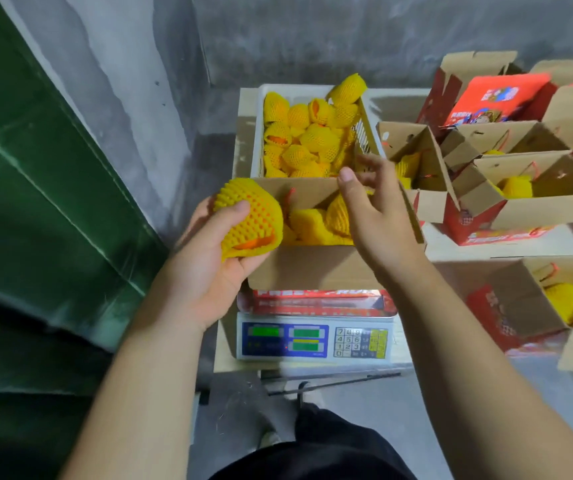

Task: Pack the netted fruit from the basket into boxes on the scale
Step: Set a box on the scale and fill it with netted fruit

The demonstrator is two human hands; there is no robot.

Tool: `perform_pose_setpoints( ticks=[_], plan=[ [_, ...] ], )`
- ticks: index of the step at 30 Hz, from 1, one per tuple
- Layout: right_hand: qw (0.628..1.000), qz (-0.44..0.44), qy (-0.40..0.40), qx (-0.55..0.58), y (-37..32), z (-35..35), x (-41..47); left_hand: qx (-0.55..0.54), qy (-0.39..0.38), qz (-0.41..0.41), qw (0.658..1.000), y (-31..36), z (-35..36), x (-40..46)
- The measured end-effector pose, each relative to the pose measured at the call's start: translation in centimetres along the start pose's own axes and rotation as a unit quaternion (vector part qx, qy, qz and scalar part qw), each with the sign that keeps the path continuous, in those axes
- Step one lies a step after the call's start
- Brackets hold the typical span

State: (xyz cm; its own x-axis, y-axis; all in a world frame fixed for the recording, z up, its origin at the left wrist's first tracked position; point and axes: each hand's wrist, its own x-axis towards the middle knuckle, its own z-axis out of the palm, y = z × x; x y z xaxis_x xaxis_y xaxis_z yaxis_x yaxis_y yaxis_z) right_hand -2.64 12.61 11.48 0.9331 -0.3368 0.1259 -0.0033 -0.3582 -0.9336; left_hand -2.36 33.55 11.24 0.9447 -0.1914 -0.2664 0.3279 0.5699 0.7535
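Head view: my left hand (pixel 209 258) is raised palm-up just left of the box (pixel 316 268) on the scale (pixel 314 337), fingers and thumb curled round one netted fruit (pixel 248 216); orange skin shows through a gap in its yellow foam net. My right hand (pixel 378 216) hangs over the open box with its back to me, holding nothing, thumb up and fingers loosely spread toward the far flap. Both forearms reach in from the bottom of the frame.

Behind the box stands the basket (pixel 370 133), still heaped with netted fruit. More netted pieces lie inside the box, but my right hand covers part of them, so I cannot count them. The box hides most of the scale's platform, and the green displays are too blurred to read. To the right, other boxes (pixel 534 195) stand open, some with yellow nets showing, and the outermost run off the frame edge.
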Motion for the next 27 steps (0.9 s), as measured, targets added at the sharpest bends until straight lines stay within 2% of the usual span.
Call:
perform_pose_setpoints(
  ticks=[1, 3, 5, 10, 15, 18, 20, 24, 27],
  plan=[
    [0.996, 0.036, -0.055, 0.066, -1.0, 0.3, -1.3, 0.013, -0.021, 0.015, 1.0, -0.2, 0.1, -0.6],
    [0.962, 0.102, -0.182, 0.178, -2.6, 0.8, -3.3, 0.052, -0.056, 0.046, 0.996, -0.7, 0.5, -1.4],
    [0.936, 0.109, -0.245, 0.229, -3.8, 1.1, -4.6, 0.103, -0.081, 0.083, 0.988, -1.1, 1.1, -1.9],
    [0.898, 0.152, -0.244, 0.333, -4.8, 0.3, -5.2, 0.238, -0.068, 0.206, 0.947, -2.0, 1.6, -2.9],
    [0.879, 0.216, -0.207, 0.371, -3.3, -0.5, -5.4, 0.341, -0.051, 0.223, 0.912, -3.1, 1.1, -4.0],
    [0.866, 0.204, -0.249, 0.382, -2.8, 0.0, -6.6, 0.365, -0.035, 0.247, 0.897, -4.1, 0.5, -4.6],
    [0.857, 0.195, -0.285, 0.381, -2.6, 0.7, -7.3, 0.363, -0.035, 0.247, 0.898, -4.3, 0.3, -5.2],
    [0.836, 0.247, -0.303, 0.386, -2.1, 0.9, -7.4, 0.352, -0.017, 0.224, 0.908, -3.9, -0.1, -6.4],
    [0.818, 0.294, -0.265, 0.417, -1.3, 0.3, -6.7, 0.306, 0.041, 0.174, 0.935, -3.5, -1.0, -7.2]
  ],
)
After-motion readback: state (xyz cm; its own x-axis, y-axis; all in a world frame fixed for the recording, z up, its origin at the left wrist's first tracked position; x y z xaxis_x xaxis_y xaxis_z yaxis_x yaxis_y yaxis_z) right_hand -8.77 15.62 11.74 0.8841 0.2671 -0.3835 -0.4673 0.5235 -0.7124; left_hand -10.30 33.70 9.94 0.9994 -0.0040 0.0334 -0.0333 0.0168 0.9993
